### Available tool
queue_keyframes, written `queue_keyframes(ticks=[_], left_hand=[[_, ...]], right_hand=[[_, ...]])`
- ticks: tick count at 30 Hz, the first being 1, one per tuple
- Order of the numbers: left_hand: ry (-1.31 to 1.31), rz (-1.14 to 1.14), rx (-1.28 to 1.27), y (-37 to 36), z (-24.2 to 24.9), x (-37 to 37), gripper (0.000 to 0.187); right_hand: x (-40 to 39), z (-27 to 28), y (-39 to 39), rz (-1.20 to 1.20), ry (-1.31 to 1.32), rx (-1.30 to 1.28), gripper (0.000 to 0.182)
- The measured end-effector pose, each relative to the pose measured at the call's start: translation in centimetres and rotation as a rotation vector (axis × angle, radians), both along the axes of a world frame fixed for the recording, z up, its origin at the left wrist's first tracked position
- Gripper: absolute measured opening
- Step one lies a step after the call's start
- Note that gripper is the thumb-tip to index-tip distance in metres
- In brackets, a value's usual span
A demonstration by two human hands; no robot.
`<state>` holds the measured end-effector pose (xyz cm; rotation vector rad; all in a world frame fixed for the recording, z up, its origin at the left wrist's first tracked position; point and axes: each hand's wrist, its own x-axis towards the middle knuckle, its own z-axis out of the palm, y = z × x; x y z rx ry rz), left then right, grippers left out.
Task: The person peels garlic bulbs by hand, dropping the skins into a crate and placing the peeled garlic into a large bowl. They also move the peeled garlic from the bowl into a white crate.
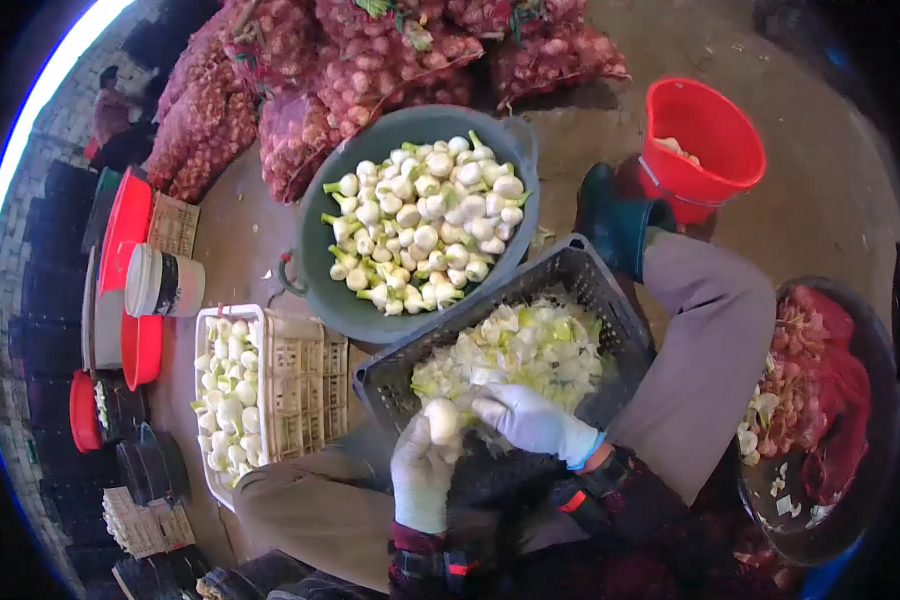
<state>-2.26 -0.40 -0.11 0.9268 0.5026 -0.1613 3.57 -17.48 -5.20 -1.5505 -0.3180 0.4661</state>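
My left hand (422, 480), in a pale glove, is closed around a peeled white garlic bulb (442, 421) above the near edge of a black plastic crate (400, 372). Just right of the bulb is my right hand (532, 420), gloved too, its fingers curled toward the bulb. Whatever the right fingers pinch is hidden or too small to make out. Below both hands, a heap of garlic peelings (515, 345) in white and pale green fills much of the crate, which sits between my legs.
Beyond the crate stands a large grey-green tub (315, 285) of peeled garlic. At left is a white crate (310, 390) of bulbs; at right, a dark basin (770, 535) with unpeeled garlic and red netting. A red bucket (705, 140) and net sacks (370, 60) stand farther back.
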Motion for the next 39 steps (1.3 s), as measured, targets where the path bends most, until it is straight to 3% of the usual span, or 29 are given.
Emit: queue_keyframes(ticks=[1,3,4,5,8,9,11,13,15,17,19,21,23,25,27,28,29,31,32,36,39], left_hand=[[-0.014,-0.006,0.0,-0.1,0.0,0.1,0.042],[0.073,0.022,-0.068,-0.6,0.1,0.5,0.041],[0.098,0.014,-0.049,-1.0,0.3,0.7,0.05],[0.088,0.008,-0.051,-1.4,0.7,0.8,0.05],[0.083,-0.152,0.488,-1.4,2.1,1.1,0.067],[0.083,-0.152,0.49,-1.3,2.6,1.2,0.067],[0.045,-0.157,0.417,-1.4,3.5,1.5,0.06],[0.016,-0.204,0.416,-0.4,1.8,1.3,0.053],[-0.046,-0.274,0.794,-0.5,0.9,1.0,0.048],[0.153,-0.283,0.627,-0.5,1.6,1.6,0.048],[0.131,-0.132,0.385,-0.5,0.5,1.0,0.054],[0.085,-0.06,0.285,-1.0,1.1,0.8,0.06],[0.007,0.011,0.188,-1.2,1.8,1.0,0.066],[-0.109,0.106,0.106,-1.4,2.2,1.4,0.063],[-0.149,0.105,0.098,-0.7,1.6,1.1,0.059],[-0.161,0.103,0.094,-0.3,1.5,0.8,0.056],[-0.015,0.09,0.259,-0.5,2.4,0.2,0.05],[-0.151,0.12,0.328,-1.2,0.9,0.4,0.039],[-0.234,0.107,0.502,-1.1,-1.1,0.5,0.042],[-0.055,0.124,0.443,-1.8,-0.6,0.5,0.03],[-0.137,0.125,0.404,-2.5,-0.1,0.6,0.028]], right_hand=[[0.4,0.5,-0.2,-0.006,-0.014,0.0,0.031],[0.7,1.8,-0.9,0.011,-0.32,-0.139,0.033],[0.8,3.0,-1.0,0.123,-0.05,-0.114,0.029],[0.7,2.6,-1.0,0.117,-0.06,-0.117,0.029],[0.2,0.6,-0.3,0.002,-0.301,-0.086,0.021],[0.3,0.5,-0.3,0.001,-0.301,-0.084,0.021],[0.4,0.7,-0.6,0.104,0.243,0.019,0.019],[0.5,0.5,-0.3,0.043,0.169,-0.006,0.021],[0.2,0.4,0.2,-0.012,0.113,-0.036,0.022],[0.0,0.4,0.8,-0.051,0.092,-0.112,0.029],[-0.1,0.0,1.4,-0.095,0.172,-0.057,0.029],[0.2,-1.1,1.9,-0.204,0.023,-0.395,0.024],[-0.4,-3.5,2.2,-0.261,-0.104,-0.43,0.022],[-0.7,-4.3,1.3,0.021,-0.243,-0.677,0.016],[0.5,-2.3,0.5,0.075,-0.18,-0.785,0.024],[0.6,-0.7,0.1,0.039,-0.069,-0.528,0.029],[1.3,0.5,0.0,0.003,0.018,-0.262,0.035],[1.1,0.1,0.8,0.053,0.015,0.01,0.043],[1.3,-0.2,1.0,0.133,-0.002,-0.058,0.046],[0.2,-4.9,2.6,-0.037,-0.065,0.005,0.029],[-0.3,-6.3,3.2,-0.114,-0.013,-0.038,0.032]])
